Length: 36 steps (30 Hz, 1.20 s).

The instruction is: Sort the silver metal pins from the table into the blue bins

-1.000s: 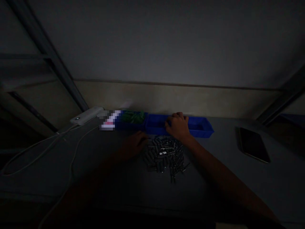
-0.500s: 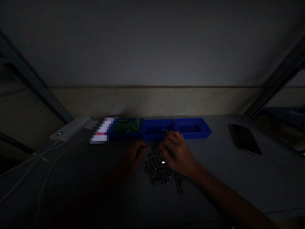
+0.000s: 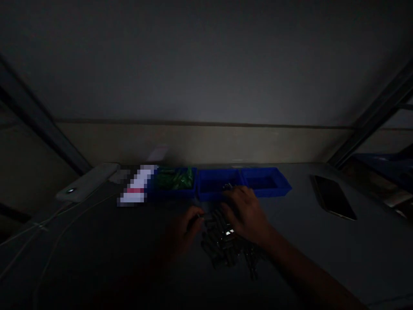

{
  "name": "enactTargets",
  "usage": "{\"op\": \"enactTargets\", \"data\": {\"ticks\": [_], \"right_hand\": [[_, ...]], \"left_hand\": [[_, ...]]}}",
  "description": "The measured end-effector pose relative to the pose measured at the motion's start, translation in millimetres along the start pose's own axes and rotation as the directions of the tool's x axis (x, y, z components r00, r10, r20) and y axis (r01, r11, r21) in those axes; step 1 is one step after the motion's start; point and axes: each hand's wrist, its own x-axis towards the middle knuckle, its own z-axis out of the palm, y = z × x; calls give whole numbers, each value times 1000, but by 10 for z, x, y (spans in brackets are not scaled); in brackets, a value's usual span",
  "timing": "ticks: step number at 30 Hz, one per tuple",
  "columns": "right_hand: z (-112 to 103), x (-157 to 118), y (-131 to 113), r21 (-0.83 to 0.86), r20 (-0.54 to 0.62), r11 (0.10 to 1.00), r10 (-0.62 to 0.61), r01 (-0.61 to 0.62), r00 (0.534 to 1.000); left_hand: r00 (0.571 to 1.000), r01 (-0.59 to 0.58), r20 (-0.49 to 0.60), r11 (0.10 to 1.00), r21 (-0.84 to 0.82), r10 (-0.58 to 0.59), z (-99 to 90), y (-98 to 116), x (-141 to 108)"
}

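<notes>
- Head view: dim, partly blurred; bare-handed work at gray worktop (image 3: 338, 245).
- Has left hand (image 3: 189, 224) at left edge of dark pile of metal pieces (image 3: 219, 239); thumb and forefinger tips close together, with small glint there; too dark, can't tell if pinching a piece.
- Has right hand (image 3: 248, 213) over right upper part of pile, fingers curled downward, blurred; can't tell if gripping anything.
- See pile lying loose on worktop, between hands and on near side of bins; bright highlight near right thumb.
- Count 3 blue bins in a row: left bin (image 3: 171, 193) with green pieces (image 3: 176, 178) inside, middle bin (image 3: 211, 195) with glinting bits (image 3: 227, 186) just beyond right fingers, right bin (image 3: 269, 191) at row's end.
- Note pixelated label (image 3: 137, 185) by left bin.
- Far left: white device (image 3: 87, 183), cables (image 3: 61, 221) nearby. Far right: phone (image 3: 334, 196), flat, dark screen.
</notes>
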Motion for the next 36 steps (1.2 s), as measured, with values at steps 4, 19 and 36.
{"op": "enactTargets", "data": {"ticks": [4, 19, 36], "right_hand": [[13, 71, 265, -228, -35, 958, 172, -175, 984], [-62, 12, -19, -93, -103, 994, 54, -64, 993], [137, -282, -381, 59, 58, 989, -136, 132, 989]], "left_hand": [[998, 3, 56, 1000, 15, -4, -22, 1, -21], [999, 2, 40, 994, -105, 2, -38, 81, -49], [1000, 5, -27, 1000, 27, -5, -49, 103, -80]]}}
